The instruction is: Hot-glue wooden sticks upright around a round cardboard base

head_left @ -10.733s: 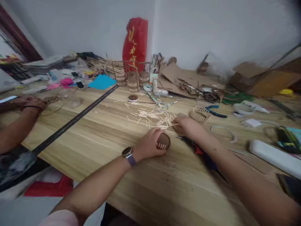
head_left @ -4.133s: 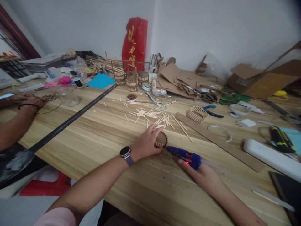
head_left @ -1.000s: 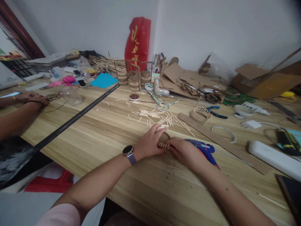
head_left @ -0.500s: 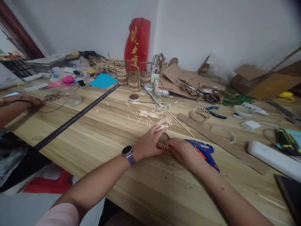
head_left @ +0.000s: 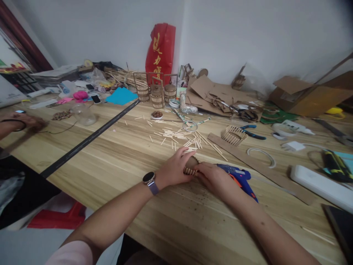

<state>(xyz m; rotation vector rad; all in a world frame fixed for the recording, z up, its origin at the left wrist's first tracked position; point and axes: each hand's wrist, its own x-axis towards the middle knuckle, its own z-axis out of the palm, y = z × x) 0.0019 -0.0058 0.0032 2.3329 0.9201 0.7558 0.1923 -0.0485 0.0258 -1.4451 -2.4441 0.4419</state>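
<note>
My left hand is curled round a small round basket made of cardboard with short wooden sticks set along its edge. From the other side my right hand closes its fingers on the basket's right edge; the fingertips are partly hidden. A blue hot glue gun lies just right of my right hand, partly behind it. Loose short sticks are scattered on the wood table beyond my hands. Farther right rests a ring-shaped piece edged with sticks.
A long cardboard strip and a white power strip lie to the right. Blue-handled pliers are behind. Small finished baskets stand before a red bag. Another person's hand is at far left by a glass jar.
My hands and the basket stay nearly in place. At far left, the other person's arm has drawn back toward the left edge, and a small lit screen shows beside that hand.
</note>
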